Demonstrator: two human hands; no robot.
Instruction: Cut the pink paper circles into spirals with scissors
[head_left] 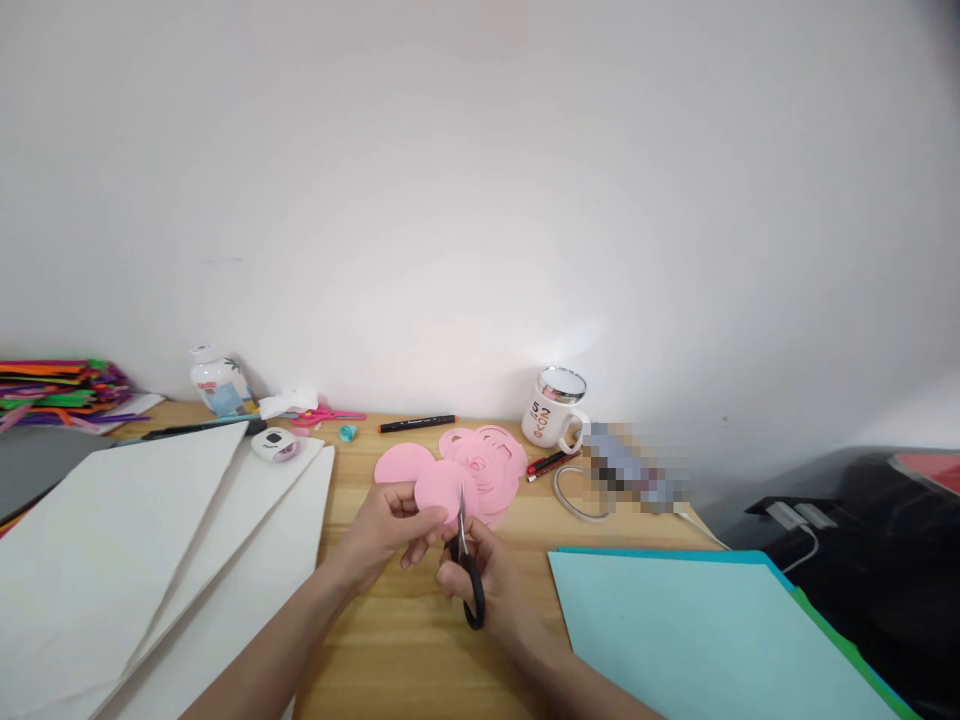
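Between the thumb and fingers of my left hand (394, 530) is a pink paper circle (439, 488), held up above the table. My right hand (491, 575) grips black-handled scissors (474, 590), their blades pointing away from me at the circle's right part. Whether the blades are cutting into the paper I cannot tell. Just behind lies a pile of pink paper cutouts (499, 465), some with curved slits and openings. Another pink paper disc (401, 462) rests on the table left of that pile, partly covered by the held circle.
White sheets (112, 540) cover the left side, with a white tape dispenser (276, 443) on them. Pink scissors (330, 414), a black marker (418, 424) and a mug (551, 410) stand or lie near the wall. Light blue sheets (697, 620) occupy the right front.
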